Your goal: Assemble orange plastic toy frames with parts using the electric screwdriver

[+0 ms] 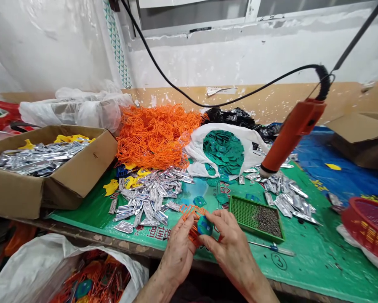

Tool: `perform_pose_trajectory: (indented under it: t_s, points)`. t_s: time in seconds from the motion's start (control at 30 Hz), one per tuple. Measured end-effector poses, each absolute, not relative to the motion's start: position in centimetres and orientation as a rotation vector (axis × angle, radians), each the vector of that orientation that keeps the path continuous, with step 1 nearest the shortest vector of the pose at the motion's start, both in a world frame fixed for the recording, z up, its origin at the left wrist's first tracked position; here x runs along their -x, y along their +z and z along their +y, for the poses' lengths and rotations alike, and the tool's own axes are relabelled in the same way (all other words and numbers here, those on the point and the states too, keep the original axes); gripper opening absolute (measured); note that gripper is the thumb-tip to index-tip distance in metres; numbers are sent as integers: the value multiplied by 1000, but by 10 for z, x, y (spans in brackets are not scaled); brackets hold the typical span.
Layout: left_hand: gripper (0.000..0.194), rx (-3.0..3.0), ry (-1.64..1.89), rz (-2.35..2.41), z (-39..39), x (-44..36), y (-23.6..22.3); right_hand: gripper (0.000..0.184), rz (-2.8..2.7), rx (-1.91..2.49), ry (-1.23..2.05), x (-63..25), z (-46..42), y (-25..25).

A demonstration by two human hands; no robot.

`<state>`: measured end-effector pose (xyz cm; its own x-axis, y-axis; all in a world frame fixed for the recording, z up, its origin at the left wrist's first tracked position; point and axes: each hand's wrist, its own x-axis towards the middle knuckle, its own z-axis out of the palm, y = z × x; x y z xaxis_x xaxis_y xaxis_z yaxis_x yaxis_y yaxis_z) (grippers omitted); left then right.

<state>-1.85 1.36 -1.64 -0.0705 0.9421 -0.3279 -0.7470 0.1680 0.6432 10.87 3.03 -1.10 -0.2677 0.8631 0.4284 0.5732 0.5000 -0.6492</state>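
Observation:
My left hand [183, 240] is closed on an orange plastic wire-like frame [189, 209], just above the table's front edge. My right hand [228, 235] pinches a teal-green plastic disc [204, 226] between thumb and fingers, against the frame. Parts of both pieces are hidden behind my fingers. Beyond my hands, a loose green piece [199, 201] lies on the green table cover. To the right sits a green tray [246, 208] with many small screws [267, 219] at one end. A screwdriver [275, 249] lies in front of that tray.
An orange power screwdriver [294, 134] hangs from a cable on the right. Behind are an orange frame heap [157, 136] and a white bag [195, 145] of green discs [223, 151]. Silver pieces [154, 191], a cardboard box [78, 168], a red basket [362, 227] and a lower sack [27, 269] surround the work.

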Motion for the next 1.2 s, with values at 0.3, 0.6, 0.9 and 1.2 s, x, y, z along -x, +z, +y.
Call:
perform_pose_trajectory:
  t_s: [0.3,0.6,0.9,1.2]
  points:
    - [33,-310,1448,870,15,19,-17,35,-1945,1264,538,-106,32,-9]
    - [33,-421,1343,817,13,19,-18,27,-1937,1250,440,-102,25,-19]
    - [25,-583,1268,971,12,18,-16,29,-1991,1187,642,-106,16,-15]
    - [27,-585,1065,1018,15,15,-8,67,-1065,1218,-102,-237,83,67]
